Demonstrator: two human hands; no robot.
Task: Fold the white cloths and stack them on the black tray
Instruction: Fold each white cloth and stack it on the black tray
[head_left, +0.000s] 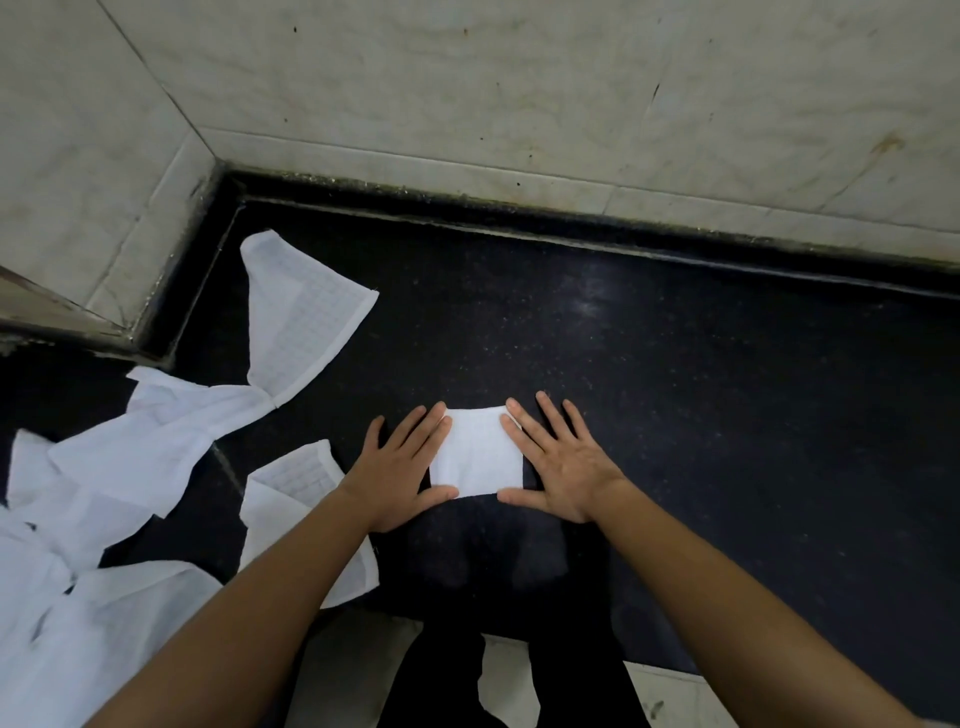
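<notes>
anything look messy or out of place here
Only the unfolded cloths at the left, lying crumpled and overlapping. The folded cloth lies flat and square between the left hand and right hand.

Left hand (402, 467), right hand (563, 462) bare — black trousers (449, 675) (plain).

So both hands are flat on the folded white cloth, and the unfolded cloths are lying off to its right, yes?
Not quite. The head view shows the unfolded cloths lying to the left of the folded white cloth, not its right. The rest holds: the left hand and the right hand rest flat on its side edges.
</notes>
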